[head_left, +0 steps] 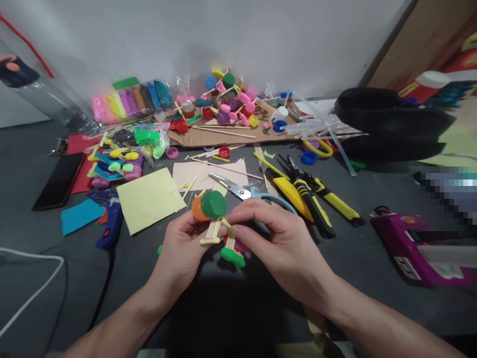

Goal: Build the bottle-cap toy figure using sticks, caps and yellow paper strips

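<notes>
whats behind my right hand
Behind your right hand lie the scissors: the blades and parts of the light blue handles show. The hand covers the rest of the handles.

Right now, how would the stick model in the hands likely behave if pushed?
The stick model is probably light, being mostly thin sticks. Its slender crosspiece looks fragile. The bulky green cap might make it tip.

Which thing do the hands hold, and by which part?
A small stick-and-cap model. The right hand pinches its sticks between thumb and forefinger; the left hand holds the side with the orange cap, its exact contact partly hidden.
</notes>
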The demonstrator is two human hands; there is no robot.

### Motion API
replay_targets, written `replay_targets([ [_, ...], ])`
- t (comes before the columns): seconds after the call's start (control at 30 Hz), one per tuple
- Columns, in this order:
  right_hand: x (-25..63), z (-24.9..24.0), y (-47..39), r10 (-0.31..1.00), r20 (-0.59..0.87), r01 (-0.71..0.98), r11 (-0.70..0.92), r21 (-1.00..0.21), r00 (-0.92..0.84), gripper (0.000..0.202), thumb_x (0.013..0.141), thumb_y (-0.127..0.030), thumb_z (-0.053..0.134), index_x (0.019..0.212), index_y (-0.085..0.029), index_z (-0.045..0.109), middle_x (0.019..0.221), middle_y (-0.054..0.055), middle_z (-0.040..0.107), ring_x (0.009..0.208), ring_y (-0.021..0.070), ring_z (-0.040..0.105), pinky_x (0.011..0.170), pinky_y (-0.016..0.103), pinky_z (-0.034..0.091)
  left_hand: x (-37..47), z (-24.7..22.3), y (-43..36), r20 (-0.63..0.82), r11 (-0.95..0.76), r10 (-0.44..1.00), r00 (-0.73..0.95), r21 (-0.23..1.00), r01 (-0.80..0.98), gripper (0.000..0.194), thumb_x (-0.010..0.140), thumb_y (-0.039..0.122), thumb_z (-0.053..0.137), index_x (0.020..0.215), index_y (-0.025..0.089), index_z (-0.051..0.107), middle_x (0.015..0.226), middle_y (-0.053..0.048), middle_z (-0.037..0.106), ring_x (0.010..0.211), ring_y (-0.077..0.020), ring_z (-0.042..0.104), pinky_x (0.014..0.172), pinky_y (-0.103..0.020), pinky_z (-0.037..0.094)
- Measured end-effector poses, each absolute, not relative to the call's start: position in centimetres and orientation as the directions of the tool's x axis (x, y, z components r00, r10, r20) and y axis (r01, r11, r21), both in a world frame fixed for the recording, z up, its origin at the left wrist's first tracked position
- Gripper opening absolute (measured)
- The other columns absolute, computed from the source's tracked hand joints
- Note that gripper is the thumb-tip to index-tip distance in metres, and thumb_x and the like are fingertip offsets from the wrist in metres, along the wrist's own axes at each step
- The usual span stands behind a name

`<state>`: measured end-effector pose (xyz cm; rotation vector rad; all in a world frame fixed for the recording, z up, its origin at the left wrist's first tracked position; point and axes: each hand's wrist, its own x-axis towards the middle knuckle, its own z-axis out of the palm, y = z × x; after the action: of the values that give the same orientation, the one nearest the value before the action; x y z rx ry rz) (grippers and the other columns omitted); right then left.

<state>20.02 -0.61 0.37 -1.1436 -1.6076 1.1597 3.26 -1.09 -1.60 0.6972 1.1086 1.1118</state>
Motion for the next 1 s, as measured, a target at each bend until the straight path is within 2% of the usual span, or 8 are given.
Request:
replay_targets([
  [0.17, 20.0, 0.3, -0.6, 0.959, 0.160, 0.252, 0.218, -0.943, -0.233, 0.006, 0.090, -0.019, 0.071, 0.087, -0.024, 0.072, 0.087, -0.003, 0.071, 0.083, 0.0133, 0.068, 0.071, 0.024, 0.052, 3.3, -1.7, -1.2, -0.323, 0.316, 0.946, 0.038, 0.887, -0.336, 0.018, 0.067, 0.011, 0.089, 0.079, 0.022, 0.081, 0.077, 0.001, 0.080, 0.069, -0.0089, 0.070, 0.067, -0.015, 0.055],
  [0.33, 20.1, 0.6, -1.0, 0.935, 0.272, 0.371, 0.341, -0.864, -0.227, 0.014, 0.089, -0.009, 0.065, 0.085, -0.022, 0.067, 0.084, -0.001, 0.071, 0.081, 0.0133, 0.066, 0.071, 0.024, 0.052, 3.3, -1.6, -1.6, -0.251, 0.248, 0.968, 0.020, 0.936, -0.249, 0.023, 0.064, 0.006, 0.087, 0.081, 0.021, 0.081, 0.072, 0.003, 0.076, 0.074, -0.0119, 0.069, 0.070, -0.017, 0.055],
  [0.57, 21.2, 1.0, -0.4, 0.681, 0.634, 0.486, 0.721, -0.494, -0.367, 0.015, 0.090, -0.006, 0.063, 0.092, -0.021, 0.065, 0.088, 0.004, 0.074, 0.083, 0.0178, 0.065, 0.077, 0.036, 0.055, 2.2, -1.4, -1.4, -0.147, 0.172, 0.977, 0.152, 0.971, -0.167, 0.007, 0.083, 0.018, 0.075, 0.086, 0.022, 0.078, 0.079, 0.002, 0.070, 0.073, -0.0117, 0.060, 0.068, -0.018, 0.049],
  [0.6, 21.5, 1.1, -0.3, 0.630, 0.662, 0.491, 0.761, -0.424, -0.405, 0.015, 0.089, -0.008, 0.064, 0.095, -0.021, 0.066, 0.091, 0.004, 0.075, 0.086, 0.0190, 0.065, 0.081, 0.038, 0.055, 2.1, -1.2, -1.1, -0.175, 0.210, 0.967, 0.187, 0.959, -0.191, 0.002, 0.083, 0.022, 0.076, 0.081, 0.022, 0.077, 0.080, 0.001, 0.070, 0.073, -0.0122, 0.060, 0.066, -0.018, 0.047],
  [0.67, 22.1, 1.3, -0.5, 0.557, 0.684, 0.511, 0.804, -0.303, -0.472, 0.017, 0.088, -0.010, 0.066, 0.099, -0.023, 0.067, 0.095, 0.003, 0.077, 0.091, 0.0197, 0.066, 0.091, 0.042, 0.055, 1.8, -0.5, -0.7, -0.290, 0.351, 0.918, 0.271, 0.911, -0.215, 0.027, 0.089, 0.038, 0.070, 0.070, 0.019, 0.073, 0.073, 0.000, 0.065, 0.068, -0.0119, 0.055, 0.061, -0.019, 0.044],
  [0.77, 22.6, 1.5, -1.1, 0.519, 0.699, 0.553, 0.807, -0.210, -0.492, 0.019, 0.089, -0.010, 0.066, 0.098, -0.027, 0.070, 0.097, -0.002, 0.078, 0.091, 0.0160, 0.068, 0.107, 0.040, 0.051, 1.4, 0.4, -0.5, -0.382, 0.519, 0.796, 0.469, 0.830, -0.204, 0.034, 0.085, 0.049, 0.072, 0.070, 0.018, 0.075, 0.071, -0.001, 0.064, 0.067, -0.0140, 0.055, 0.064, -0.023, 0.045],
  [0.9, 22.6, 1.4, -2.0, 0.382, 0.750, 0.532, 0.845, -0.048, -0.539, 0.017, 0.091, -0.014, 0.066, 0.093, -0.030, 0.073, 0.090, -0.006, 0.079, 0.089, 0.0138, 0.069, 0.114, 0.034, 0.048, 1.2, 1.0, -0.6, -0.471, 0.662, 0.667, 0.577, 0.730, -0.169, 0.032, 0.076, 0.048, 0.078, 0.065, 0.017, 0.074, 0.067, -0.001, 0.063, 0.065, -0.0135, 0.055, 0.063, -0.022, 0.044],
  [1.0, 22.6, 0.6, -2.5, 0.412, 0.758, 0.543, 0.835, -0.091, -0.505, 0.017, 0.091, -0.016, 0.067, 0.093, -0.032, 0.073, 0.095, -0.008, 0.080, 0.087, 0.0150, 0.070, 0.114, 0.038, 0.049, 1.2, 1.1, -0.5, -0.496, 0.705, 0.604, 0.624, 0.698, -0.128, 0.031, 0.072, 0.042, 0.082, 0.061, 0.015, 0.071, 0.064, 0.000, 0.060, 0.059, -0.0109, 0.051, 0.054, -0.020, 0.040],
])
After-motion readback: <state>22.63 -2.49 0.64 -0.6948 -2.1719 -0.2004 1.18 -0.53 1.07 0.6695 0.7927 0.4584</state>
